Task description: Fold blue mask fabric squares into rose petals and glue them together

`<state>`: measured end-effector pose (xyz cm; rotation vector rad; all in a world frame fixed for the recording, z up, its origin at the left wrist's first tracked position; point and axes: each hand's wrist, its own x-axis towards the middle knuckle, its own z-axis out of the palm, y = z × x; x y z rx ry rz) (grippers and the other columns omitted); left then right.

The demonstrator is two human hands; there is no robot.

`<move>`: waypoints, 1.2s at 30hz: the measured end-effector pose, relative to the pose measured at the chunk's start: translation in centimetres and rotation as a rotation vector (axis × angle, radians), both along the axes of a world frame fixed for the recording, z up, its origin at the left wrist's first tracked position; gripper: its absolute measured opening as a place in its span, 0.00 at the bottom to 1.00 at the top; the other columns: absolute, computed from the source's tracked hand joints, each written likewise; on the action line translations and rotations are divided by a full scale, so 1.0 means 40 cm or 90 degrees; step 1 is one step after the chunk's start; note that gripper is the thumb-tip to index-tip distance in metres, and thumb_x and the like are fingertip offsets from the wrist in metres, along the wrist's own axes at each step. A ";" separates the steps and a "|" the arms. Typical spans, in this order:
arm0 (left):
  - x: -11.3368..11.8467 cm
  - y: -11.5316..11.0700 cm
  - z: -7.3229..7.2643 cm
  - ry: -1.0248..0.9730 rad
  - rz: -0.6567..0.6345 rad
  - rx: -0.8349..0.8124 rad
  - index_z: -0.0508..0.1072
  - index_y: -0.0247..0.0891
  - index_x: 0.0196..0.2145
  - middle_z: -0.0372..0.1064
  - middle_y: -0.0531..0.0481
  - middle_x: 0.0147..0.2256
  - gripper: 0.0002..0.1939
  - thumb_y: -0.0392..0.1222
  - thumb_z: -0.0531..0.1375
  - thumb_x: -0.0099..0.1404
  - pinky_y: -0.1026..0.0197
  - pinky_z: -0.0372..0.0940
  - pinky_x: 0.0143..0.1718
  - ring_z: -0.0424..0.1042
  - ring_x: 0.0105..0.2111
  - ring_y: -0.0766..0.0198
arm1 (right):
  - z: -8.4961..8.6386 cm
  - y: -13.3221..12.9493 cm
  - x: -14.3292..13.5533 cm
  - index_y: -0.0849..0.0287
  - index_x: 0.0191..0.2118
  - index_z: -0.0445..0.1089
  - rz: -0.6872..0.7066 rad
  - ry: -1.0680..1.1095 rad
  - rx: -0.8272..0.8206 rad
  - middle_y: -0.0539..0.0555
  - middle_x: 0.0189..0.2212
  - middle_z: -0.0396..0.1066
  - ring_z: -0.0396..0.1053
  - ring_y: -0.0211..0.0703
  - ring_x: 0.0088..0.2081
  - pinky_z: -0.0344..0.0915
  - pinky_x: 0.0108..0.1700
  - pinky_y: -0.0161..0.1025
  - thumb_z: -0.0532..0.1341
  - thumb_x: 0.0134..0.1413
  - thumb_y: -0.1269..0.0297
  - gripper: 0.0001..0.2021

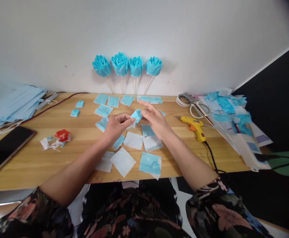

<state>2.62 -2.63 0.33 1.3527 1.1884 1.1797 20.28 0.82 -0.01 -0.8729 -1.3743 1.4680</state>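
Note:
A small folded piece of light-blue mask fabric (136,115) is held up over the middle of the table between both hands. My left hand (118,125) pinches its lower left side between thumb and fingers. On its right edge, the thumb and a finger of my right hand (155,120) grip it, with the other fingers stretched out. Below and around the hands lie several cut squares, some blue side up like the blue square (150,163), some white side up like the white square (122,162). Two small folded blue pieces (74,113) rest to the left.
Several blue fabric flowers (120,64) on sticks lean against the wall. Right of my hands lie a yellow glue gun (195,127), scissors (199,109), tape (182,99) and blue scraps (226,104). On the left are stacked masks (15,100), a phone (7,150) and red-white scraps (62,135).

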 end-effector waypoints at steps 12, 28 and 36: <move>0.001 0.003 -0.015 0.018 0.000 0.011 0.68 0.36 0.23 0.59 0.56 0.22 0.14 0.47 0.65 0.58 0.64 0.51 0.25 0.56 0.23 0.71 | 0.002 -0.003 -0.003 0.53 0.60 0.67 -0.003 -0.060 0.037 0.44 0.27 0.66 0.65 0.35 0.31 0.64 0.36 0.35 0.66 0.52 0.61 0.28; 0.000 0.004 -0.014 -0.004 -0.023 0.000 0.71 0.36 0.25 0.62 0.55 0.22 0.12 0.48 0.65 0.56 0.64 0.53 0.26 0.58 0.23 0.70 | -0.006 0.009 0.010 0.52 0.62 0.67 -0.014 -0.091 0.075 0.47 0.30 0.71 0.69 0.39 0.35 0.68 0.43 0.39 0.64 0.55 0.57 0.28; -0.002 0.004 -0.005 -0.001 0.013 -0.009 0.73 0.36 0.25 0.65 0.54 0.22 0.12 0.48 0.65 0.56 0.64 0.54 0.27 0.59 0.24 0.70 | -0.014 0.016 0.017 0.48 0.59 0.69 -0.025 -0.060 0.045 0.49 0.36 0.76 0.73 0.41 0.42 0.68 0.53 0.44 0.62 0.59 0.53 0.23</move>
